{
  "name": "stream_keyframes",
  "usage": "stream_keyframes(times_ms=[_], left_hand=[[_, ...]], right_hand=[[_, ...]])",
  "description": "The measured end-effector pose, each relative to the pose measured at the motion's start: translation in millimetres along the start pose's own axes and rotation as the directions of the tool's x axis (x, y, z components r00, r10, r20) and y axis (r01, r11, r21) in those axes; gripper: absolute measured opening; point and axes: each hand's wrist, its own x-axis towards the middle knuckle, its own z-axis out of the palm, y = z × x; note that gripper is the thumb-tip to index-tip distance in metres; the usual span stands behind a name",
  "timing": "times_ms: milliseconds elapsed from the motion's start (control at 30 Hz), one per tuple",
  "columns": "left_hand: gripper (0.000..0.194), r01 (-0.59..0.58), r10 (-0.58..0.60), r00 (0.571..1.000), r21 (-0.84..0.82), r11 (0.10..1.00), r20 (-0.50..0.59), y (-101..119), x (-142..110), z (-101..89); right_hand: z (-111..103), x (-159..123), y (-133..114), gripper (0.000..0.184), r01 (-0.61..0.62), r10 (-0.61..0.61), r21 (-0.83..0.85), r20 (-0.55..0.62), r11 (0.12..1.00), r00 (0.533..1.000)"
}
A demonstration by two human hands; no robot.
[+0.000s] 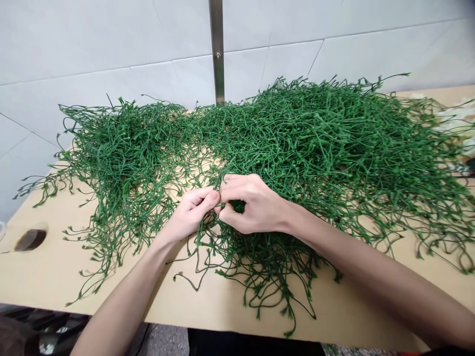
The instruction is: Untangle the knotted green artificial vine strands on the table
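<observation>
My left hand (193, 210) and my right hand (256, 203) meet at the middle of the table, fingertips touching or nearly so. Both are closed in a pinch. Thin green artificial plant stems (315, 128) with small forked tips lie in a big tangled heap around and under them. A strand shows at the right fingertips, and others run down from below the left thumb. The exact bit pinched between the fingers is mostly hidden. One clump of stems (270, 267) spreads from under my right hand toward the table's front edge.
The tan table (208, 311) stands against a white tiled wall (104, 39). A metal post (217, 54) rises behind the heap. At left is a clear cup holding dark liquid (30, 240). White, flower-like pieces (458, 121) lie at the far right.
</observation>
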Motion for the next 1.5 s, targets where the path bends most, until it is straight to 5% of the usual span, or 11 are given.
stream_keyframes(times_ms=[367,533,700,867,1100,1300,1500], left_hand=[[0.051,0.052,-0.051,0.998,-0.022,0.998,0.043,-1,0,-1.0],[0.053,0.074,-0.075,0.997,-0.048,0.996,-0.020,-1,0,-4.9],[0.047,-0.037,0.049,0.985,0.078,0.996,-0.163,0,3,-4.3],[0.045,-0.064,0.108,0.974,0.217,0.974,-0.200,1,2,-2.8],[0.046,-0.114,0.222,0.950,0.418,0.901,-0.220,0,1,-8.8],[0.032,-0.103,0.142,0.985,0.325,0.940,-0.099,2,1,-19.8],[0.025,-0.105,0.148,0.983,0.322,0.941,-0.112,10,-2,-21.5]], right_hand=[[0,-3,7,0.023,0.152,-0.150,-0.122,0.025,0.981,0.988],[-11,-2,11,0.029,0.239,-0.185,-0.231,0.234,0.943,0.955],[-20,2,5,0.022,-0.041,0.051,-0.157,0.062,0.987,0.997],[-18,6,-2,0.022,-0.233,0.232,0.016,0.018,0.972,0.972],[-18,5,3,0.018,-0.232,0.230,0.027,0.081,0.972,0.970],[-23,7,2,0.016,-0.499,0.449,0.293,0.224,0.816,0.865],[-30,9,2,0.018,-0.546,0.438,0.345,0.344,0.764,0.831]])
